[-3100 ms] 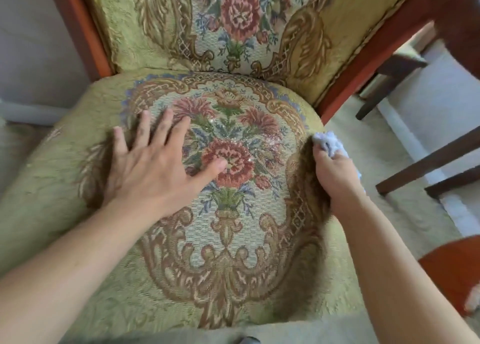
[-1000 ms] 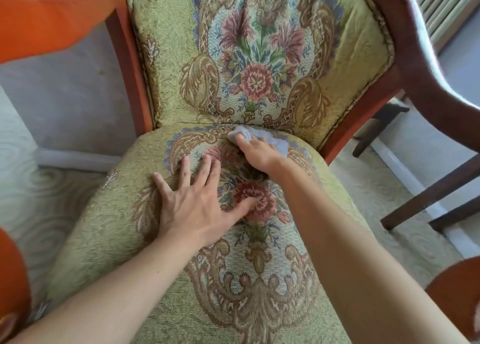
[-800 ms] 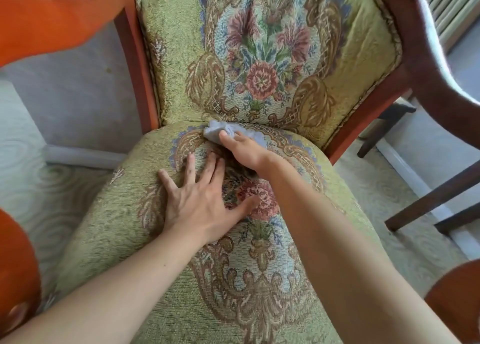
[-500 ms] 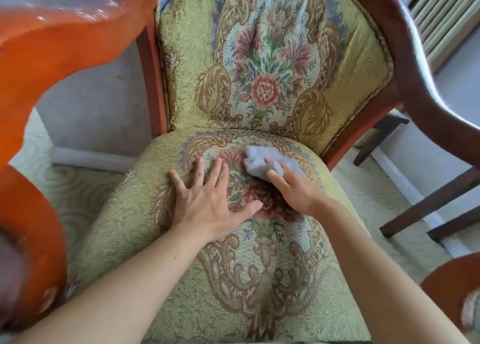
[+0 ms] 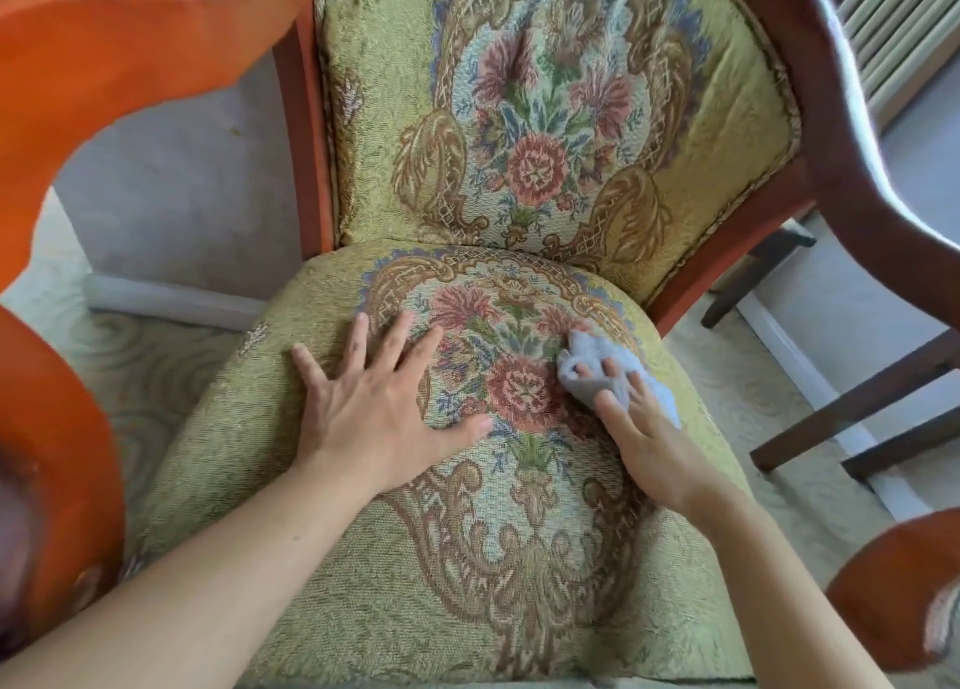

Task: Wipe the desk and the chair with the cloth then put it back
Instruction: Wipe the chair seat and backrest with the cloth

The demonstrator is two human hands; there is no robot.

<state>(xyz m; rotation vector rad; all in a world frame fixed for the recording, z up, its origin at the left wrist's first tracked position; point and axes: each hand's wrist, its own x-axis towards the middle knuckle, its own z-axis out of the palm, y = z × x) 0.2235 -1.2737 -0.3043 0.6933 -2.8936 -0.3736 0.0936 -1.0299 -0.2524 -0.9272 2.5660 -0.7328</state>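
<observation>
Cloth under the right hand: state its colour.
Pale grey-blue cloth, plain and unpatterned, seen best in the head view.

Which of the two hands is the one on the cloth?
The right hand: its fingers press on the pale blue cloth at the right of the chair seat. The left hand lies flat and spread on bare upholstery, holding nothing.
</observation>
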